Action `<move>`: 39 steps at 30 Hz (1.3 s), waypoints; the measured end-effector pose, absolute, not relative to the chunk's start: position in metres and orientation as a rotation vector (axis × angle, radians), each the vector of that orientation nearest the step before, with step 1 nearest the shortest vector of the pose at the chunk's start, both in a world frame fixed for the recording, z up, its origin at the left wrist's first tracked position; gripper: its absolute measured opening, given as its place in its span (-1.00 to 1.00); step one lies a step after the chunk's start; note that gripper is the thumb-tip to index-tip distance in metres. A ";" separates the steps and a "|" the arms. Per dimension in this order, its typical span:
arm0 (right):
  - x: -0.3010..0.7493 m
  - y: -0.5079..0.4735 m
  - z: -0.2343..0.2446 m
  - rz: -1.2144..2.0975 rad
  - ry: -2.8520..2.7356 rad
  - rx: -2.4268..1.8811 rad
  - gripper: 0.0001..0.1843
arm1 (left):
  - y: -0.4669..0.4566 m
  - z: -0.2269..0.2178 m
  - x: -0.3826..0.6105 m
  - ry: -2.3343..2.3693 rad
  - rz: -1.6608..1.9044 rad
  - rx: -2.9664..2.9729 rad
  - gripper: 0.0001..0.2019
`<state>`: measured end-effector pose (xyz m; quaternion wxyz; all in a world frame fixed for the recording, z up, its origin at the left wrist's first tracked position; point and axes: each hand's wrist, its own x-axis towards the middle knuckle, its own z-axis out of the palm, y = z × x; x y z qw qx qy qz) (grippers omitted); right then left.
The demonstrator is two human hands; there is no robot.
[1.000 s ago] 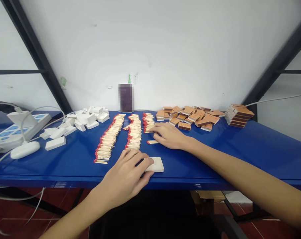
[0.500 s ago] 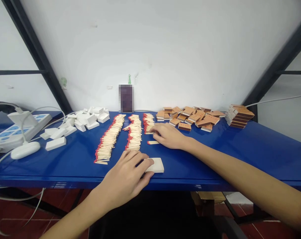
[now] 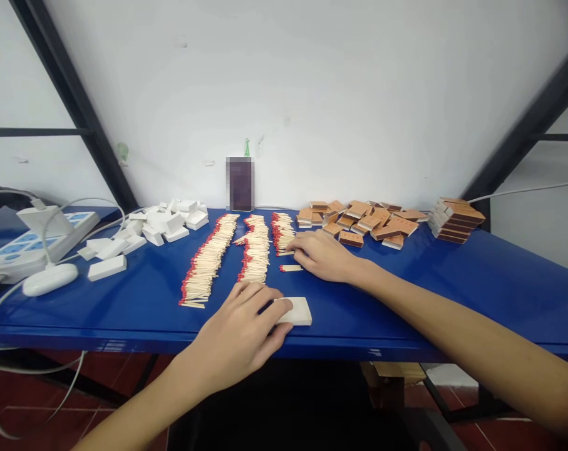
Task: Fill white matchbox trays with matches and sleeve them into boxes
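My left hand grips a white matchbox tray at the table's front edge, thumb on the near side and fingers over its left end. Whether the tray holds anything cannot be made out. My right hand is at the near end of the right-hand row of matches, its curled fingertips closed on matches there. Just below those fingertips lies a small separate group of matches. Two longer rows, the left row of matches and the middle row of matches, lie with red heads to the left.
White trays are heaped at the back left, near a power strip with cables. Brown matchbox sleeves are piled at the back right, beside a stack of matchboxes. A pixelated dark panel stands against the wall.
The view has shifted slightly. My right hand's fingers have drawn a little away from the small separate group of matches, showing more of it. My left hand keeps its grip on the tray.
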<state>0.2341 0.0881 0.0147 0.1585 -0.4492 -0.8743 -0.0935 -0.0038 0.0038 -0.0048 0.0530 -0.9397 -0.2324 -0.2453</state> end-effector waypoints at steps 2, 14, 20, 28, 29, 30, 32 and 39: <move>0.234 0.087 0.015 -0.290 -2.511 -1.273 -0.69 | 0.004 -0.005 -0.004 -0.701 -0.746 -2.860 -0.84; 0.233 0.084 0.013 -0.284 -2.561 -1.222 -0.69 | 0.005 -0.004 -0.002 -0.706 -0.742 -2.850 -0.84; 0.234 0.085 0.012 -0.229 -2.578 -1.194 -0.68 | 0.003 -0.004 -0.004 -0.701 -0.745 -2.856 -0.84; 0.235 0.085 0.012 -0.192 -2.576 -1.167 -0.65 | 0.004 -0.004 -0.002 -0.698 -0.752 -2.856 -0.84; 0.235 0.084 0.012 -0.187 -2.577 -1.165 -0.64 | 0.004 -0.004 -0.002 -0.697 -0.754 -2.854 -0.84; 0.234 0.084 0.013 -0.183 -2.577 -1.164 -0.63 | 0.004 -0.004 -0.002 -0.697 -0.754 -2.855 -0.84; 0.234 0.083 0.014 -0.180 -2.577 -1.163 -0.63 | 0.004 -0.004 -0.002 -0.699 -0.747 -2.860 -0.84; 0.235 0.083 0.013 -0.212 -2.578 -1.173 -0.64 | 0.004 -0.004 -0.003 -0.695 -0.746 -2.868 -0.84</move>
